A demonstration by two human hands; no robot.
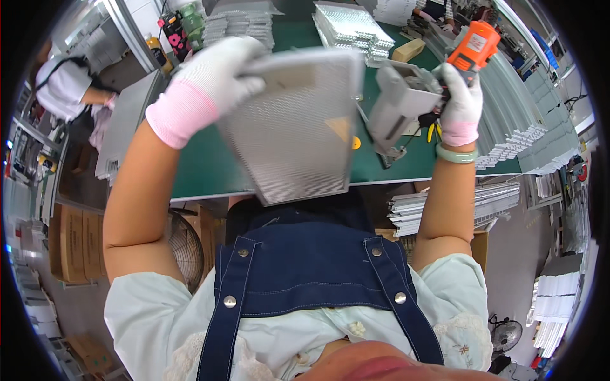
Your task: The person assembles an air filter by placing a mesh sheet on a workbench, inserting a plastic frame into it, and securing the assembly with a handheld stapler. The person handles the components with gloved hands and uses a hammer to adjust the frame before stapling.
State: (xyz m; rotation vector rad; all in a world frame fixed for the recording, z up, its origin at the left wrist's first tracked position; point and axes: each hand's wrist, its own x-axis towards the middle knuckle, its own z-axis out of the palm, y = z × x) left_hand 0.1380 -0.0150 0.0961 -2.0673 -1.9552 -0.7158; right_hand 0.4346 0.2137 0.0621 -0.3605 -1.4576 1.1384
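Note:
My left hand (216,79), in a white glove with a pink cuff, grips the upper left edge of a framed metal mesh panel (292,136). The panel is tilted up over the front edge of the bench, slightly blurred. Fingers of my right hand (460,101), gloved the same way, are wrapped round an orange and black power tool (473,47). Just left of that hand stands a grey metal fixture (400,105) with a slotted box-like body. Where the tool's front end meets it is hidden.
Shiny stacked panels (352,32) and grey stacks (238,28) line the far side of the green bench (206,168). Long metal strips (508,108) lie at right. Yellow-handled pliers (434,132) rest by the fixture. A person (67,89) works at far left; another is at far right.

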